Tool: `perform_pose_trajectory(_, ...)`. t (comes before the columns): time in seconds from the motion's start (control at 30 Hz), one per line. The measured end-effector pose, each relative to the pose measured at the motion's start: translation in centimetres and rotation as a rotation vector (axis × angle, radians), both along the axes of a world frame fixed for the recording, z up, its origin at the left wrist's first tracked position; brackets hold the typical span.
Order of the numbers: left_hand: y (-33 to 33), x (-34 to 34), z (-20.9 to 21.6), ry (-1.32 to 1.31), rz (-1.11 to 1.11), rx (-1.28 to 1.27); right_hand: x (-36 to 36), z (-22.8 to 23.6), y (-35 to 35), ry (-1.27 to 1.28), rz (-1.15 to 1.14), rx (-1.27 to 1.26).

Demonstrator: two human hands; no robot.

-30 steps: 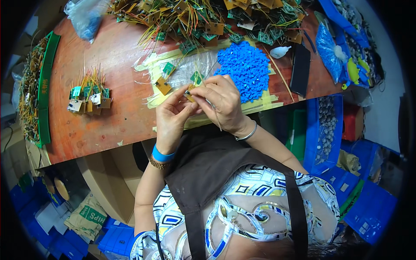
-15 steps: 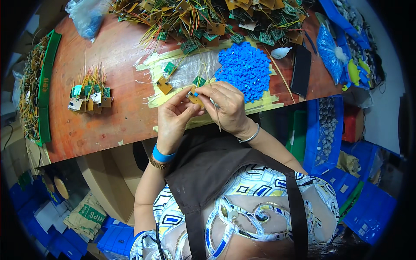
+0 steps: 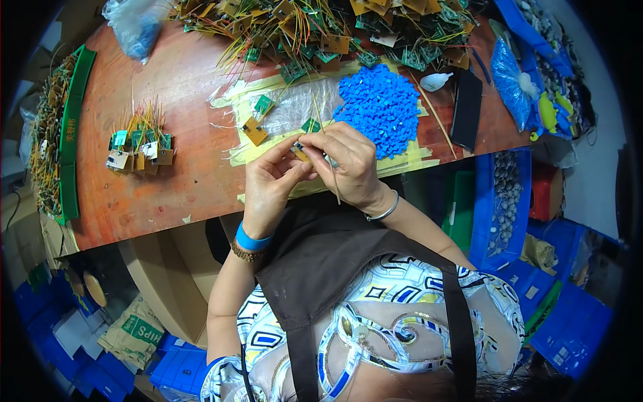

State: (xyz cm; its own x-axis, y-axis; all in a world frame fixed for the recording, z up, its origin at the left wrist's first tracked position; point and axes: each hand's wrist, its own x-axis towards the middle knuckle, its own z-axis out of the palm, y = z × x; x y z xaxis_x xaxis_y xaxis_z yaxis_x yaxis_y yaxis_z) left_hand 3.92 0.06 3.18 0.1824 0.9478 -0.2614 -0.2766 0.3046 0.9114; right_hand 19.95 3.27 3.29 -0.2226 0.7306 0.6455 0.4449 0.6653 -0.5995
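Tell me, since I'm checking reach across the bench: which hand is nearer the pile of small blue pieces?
Right. The right hand sits just below-left of the blue pile, nearly at its edge. The left hand is farther left, with the right hand between it and the pile.

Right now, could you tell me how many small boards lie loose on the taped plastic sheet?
2: a green board and an orange board just below it; the hands may hide more.

Both hands [image 3: 311, 171] have shifted slightly lower, nearer the table edge.
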Motion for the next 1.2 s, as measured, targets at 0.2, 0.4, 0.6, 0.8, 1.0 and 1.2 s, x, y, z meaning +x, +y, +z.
perform_pose_trajectory(0.2, -0.1, -0.1, 0.0, -0.006, 0.005, 0.005, -0.1, 0.0, -0.1, 0.002, 0.003, -0.027)
perform_pose_trajectory(0.4, -0.1, -0.2, -0.5, -0.079, 0.112, 0.002, -0.6, 0.5, -0.3, -0.001, 0.034, -0.025)
perform_pose_trajectory(0.6, -0.4, -3.4, 0.8, 0.056, 0.230, 0.115, -1.5, 1.7, -0.2, 0.037, 0.079, 0.030)
perform_pose_trajectory(0.8, 1.7, -15.3, 4.2, 0.799, 0.831, 0.526, 0.5, 1.7, 0.0, 0.026, 0.002, -0.052)
perform_pose_trajectory(1.0, 2.6, -25.6, 2.2, 0.862, 0.907, 0.446, 0.5, 1.2, -0.1, 0.014, 0.002, -0.034)
perform_pose_trajectory(1.2, 2.8, -31.3, 0.0, 0.531, 0.987, 0.279, 0.7, 1.2, -0.2, -0.008, 0.001, -0.009)
